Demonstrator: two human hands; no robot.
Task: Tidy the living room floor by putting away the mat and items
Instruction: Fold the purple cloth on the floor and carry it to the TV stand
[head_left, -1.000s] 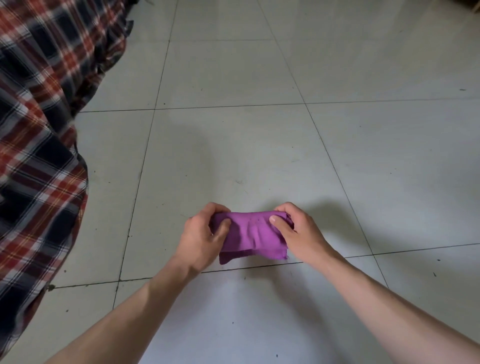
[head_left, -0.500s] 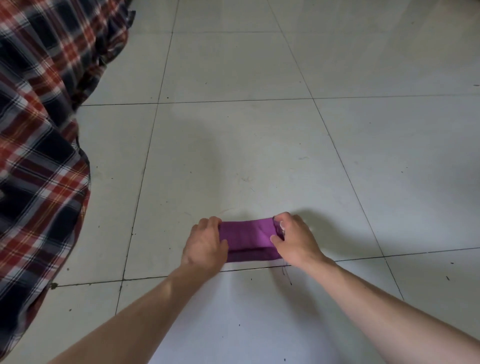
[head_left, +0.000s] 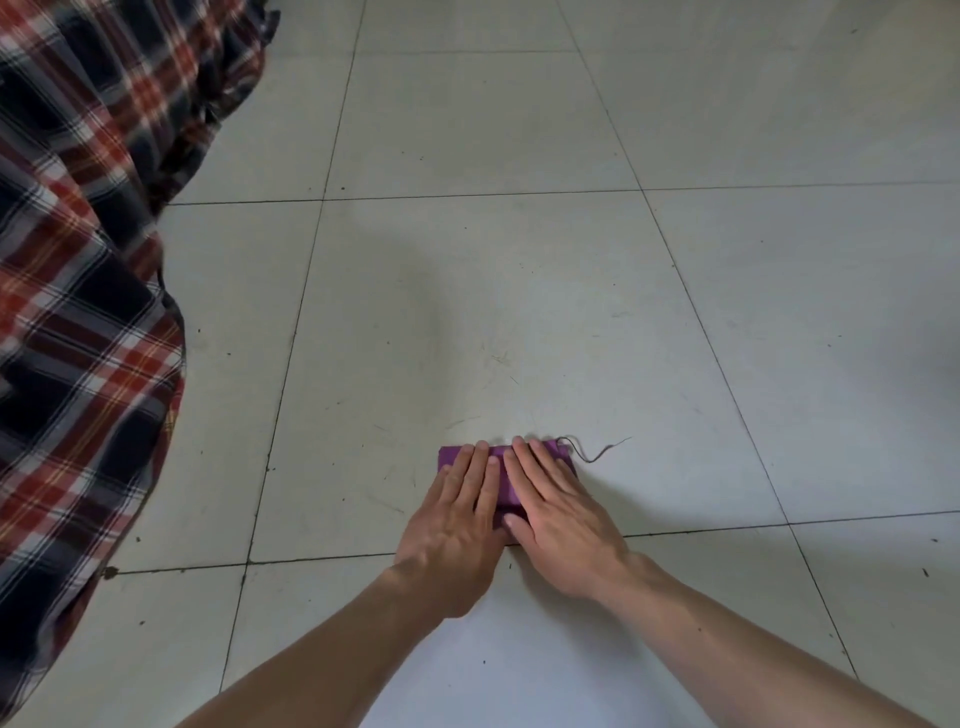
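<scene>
The purple cloth is soft, light and floppy. It lies folded small on the floor, close to the near edge of a tile. A loose thread sticks out at its far right corner. I think it is best picked up by pinching the folded edges, so it stays folded. The left hand and right hand press flat on top, fingers straight and close together. A moment ago both hands gripped its ends.
</scene>
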